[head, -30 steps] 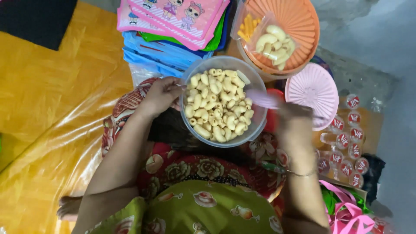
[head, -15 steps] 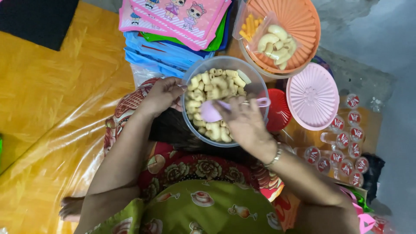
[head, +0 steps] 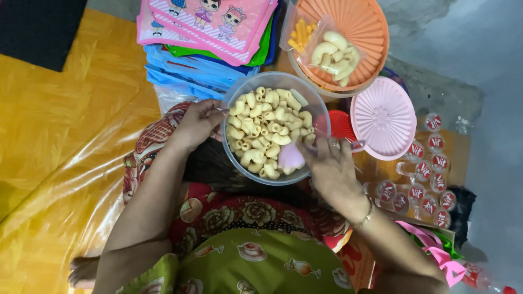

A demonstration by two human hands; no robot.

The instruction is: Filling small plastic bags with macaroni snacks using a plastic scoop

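Your left hand [head: 199,124] grips the rim of the clear bowl [head: 233,158] of pale tube snacks [head: 261,122] on your lap, your right hand [head: 332,171] clamps the pink scoop [head: 291,157]; keep it low, bowl level.

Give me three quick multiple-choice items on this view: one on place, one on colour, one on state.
1. Where does the left hand rest?
A. on the clear bowl's left rim
B. on the orange lid
C. on the bottles

2. What colour is the small scoop in the puffed snacks?
A. green
B. pink
C. black

3. What is the state of the right hand?
A. flat on the floor
B. empty and raised
C. fingers closed on the scoop's handle

Answers: 1 A, its fingers touch the bowl's left edge. 2 B, the scoop's head shows pale pink. 3 C, the right hand grips the handle at the bowl's right side.
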